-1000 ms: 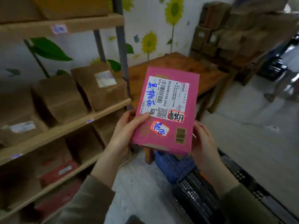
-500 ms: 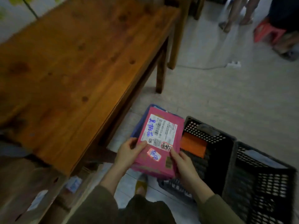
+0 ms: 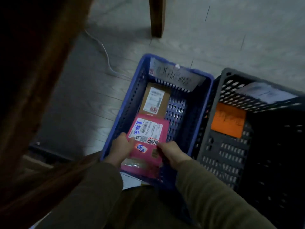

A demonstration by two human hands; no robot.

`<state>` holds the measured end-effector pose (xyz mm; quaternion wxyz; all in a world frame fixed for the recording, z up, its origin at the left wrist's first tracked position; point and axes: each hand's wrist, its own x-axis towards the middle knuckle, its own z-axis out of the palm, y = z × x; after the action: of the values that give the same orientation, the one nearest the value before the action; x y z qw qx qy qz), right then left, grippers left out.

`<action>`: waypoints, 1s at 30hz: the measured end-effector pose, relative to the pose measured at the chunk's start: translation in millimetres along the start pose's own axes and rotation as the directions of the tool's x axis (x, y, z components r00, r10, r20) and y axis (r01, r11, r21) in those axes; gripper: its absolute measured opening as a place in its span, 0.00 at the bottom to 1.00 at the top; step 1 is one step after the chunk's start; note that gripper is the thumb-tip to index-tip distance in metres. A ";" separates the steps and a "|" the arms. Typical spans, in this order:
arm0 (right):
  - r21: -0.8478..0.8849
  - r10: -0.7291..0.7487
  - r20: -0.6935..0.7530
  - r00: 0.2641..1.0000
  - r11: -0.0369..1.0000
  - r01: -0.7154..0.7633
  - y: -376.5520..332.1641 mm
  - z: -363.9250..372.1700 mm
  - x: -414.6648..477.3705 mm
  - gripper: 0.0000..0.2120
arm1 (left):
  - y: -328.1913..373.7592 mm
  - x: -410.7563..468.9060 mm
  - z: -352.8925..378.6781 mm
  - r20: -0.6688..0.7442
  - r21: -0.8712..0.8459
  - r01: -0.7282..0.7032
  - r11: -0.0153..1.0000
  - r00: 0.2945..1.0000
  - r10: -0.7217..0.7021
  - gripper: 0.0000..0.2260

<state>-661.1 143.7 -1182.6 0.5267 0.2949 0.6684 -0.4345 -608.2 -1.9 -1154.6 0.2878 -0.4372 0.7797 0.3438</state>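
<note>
A pink parcel (image 3: 149, 134) with a white shipping label and handwritten stickers is held low inside a blue perforated crate (image 3: 130, 103) on the floor. My left hand (image 3: 121, 147) grips its left edge with the thumb on top. Its lower right corner is gripped by my right hand (image 3: 170, 152). A brown cardboard parcel (image 3: 155, 100) with a white label lies at the crate's far end, just beyond the pink one. Whether the pink parcel touches the crate's bottom is unclear.
A black perforated crate (image 3: 231, 146) stands against the blue one's right side, with an orange card (image 3: 228, 119) inside. A wooden table's edge (image 3: 38, 71) fills the left, and one table leg (image 3: 157, 17) stands ahead. A white cable (image 3: 105, 53) lies on the grey floor.
My view swung from the shelves down over the table to the floor crates. Both hands carried the pink parcel down from chest height into the blue crate.
</note>
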 end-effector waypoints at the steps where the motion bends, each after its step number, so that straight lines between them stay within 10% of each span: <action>1: -0.001 0.018 -0.004 1.000 1.000 -0.018 7.1 5.0 22.5 0.11 | -5.7 13.9 10.9 -0.001 0.011 0.000 1.000 1.000 0.000 0.15; 13: 0.154 0.001 -0.145 0.989 0.988 0.021 52.2 45.8 110.5 0.09 | -35.8 94.5 56.6 -0.042 0.037 -0.016 0.999 0.999 0.018 0.12; 30: -0.068 -0.022 -0.115 0.993 0.998 0.014 56.2 64.3 140.5 0.14 | -47.2 104.9 74.1 -0.046 0.135 0.076 0.988 0.996 -0.070 0.11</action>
<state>-622.5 102.7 -1337.1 0.4927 0.2958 0.7146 -0.3988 -603.1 -12.3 -1291.0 0.3132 -0.4516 0.7907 0.2698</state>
